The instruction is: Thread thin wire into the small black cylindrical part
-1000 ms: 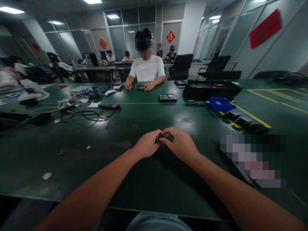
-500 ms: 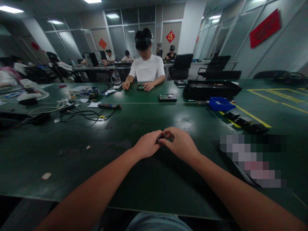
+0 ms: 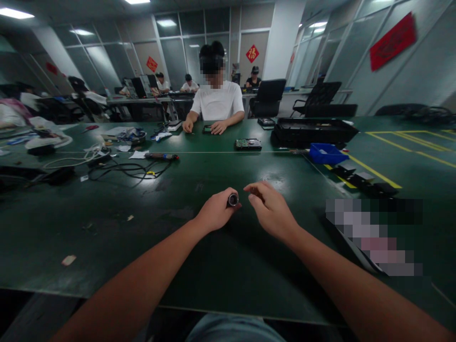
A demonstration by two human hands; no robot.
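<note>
My left hand is closed around a short black tube, like a flashlight body. Its round end, with a metallic rim and a dark hollow inside, faces me. Just to the right, my right hand hovers apart from the tube with its fingers curled inward. The thumb and index fingertip point toward the tube's end. Whatever lies inside the curled fingers is hidden from this view. Both hands are above the green tabletop.
Across the table a person in white handles a small device. A hard drive, black tray and blue bin stand beyond my hands. Black cables and a screwdriver-like tool lie left. A blurred-out item lies right.
My right hand has drawn off the tube to the right, uncovering its round end. The small brownish metallic thing glimpsed at its fingers is out of sight. My left hand has shifted slightly left.
</note>
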